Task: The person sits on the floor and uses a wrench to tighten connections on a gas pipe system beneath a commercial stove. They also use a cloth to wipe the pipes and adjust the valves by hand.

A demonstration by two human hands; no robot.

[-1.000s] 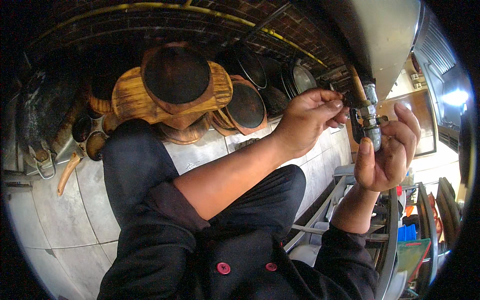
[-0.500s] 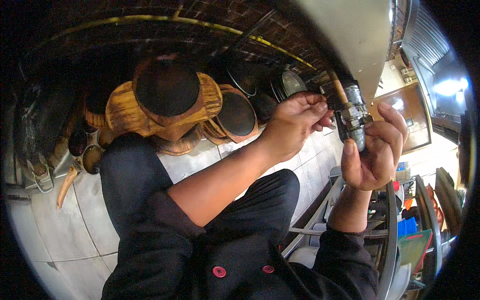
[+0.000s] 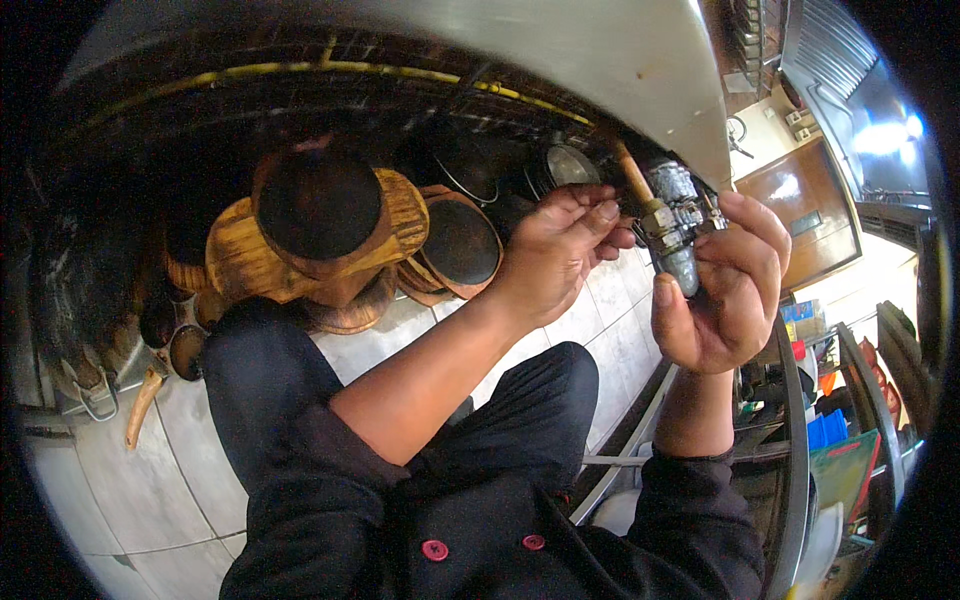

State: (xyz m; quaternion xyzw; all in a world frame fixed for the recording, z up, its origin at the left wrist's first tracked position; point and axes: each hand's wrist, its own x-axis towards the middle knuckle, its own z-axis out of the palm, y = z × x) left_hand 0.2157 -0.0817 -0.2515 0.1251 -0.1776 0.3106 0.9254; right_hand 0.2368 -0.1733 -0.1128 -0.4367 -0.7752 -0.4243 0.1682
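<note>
One metal pipe fitting (image 3: 676, 240) was at upper right, just below the edge of a pale panel (image 3: 630, 70); a copper-coloured pipe (image 3: 633, 175) ran up from its nut. Right hand (image 3: 725, 295): grip closed around the fitting, thumb by the rounded lower end, fingers curled on the other side. Left hand (image 3: 555, 250): just left of the fitting, fingertips drawn close together; couldn't tell if that grip was fully closed or held anything, too dark. Wooden boards (image 3: 235, 250) with a round black plate (image 3: 320, 205) on top were stacked left of the hands, near a tiled floor (image 3: 130, 480). Yellow pipe (image 3: 400, 71) ran behind. Blue container (image 3: 827, 428) and green board (image 3: 845, 468) stood at far right.
</note>
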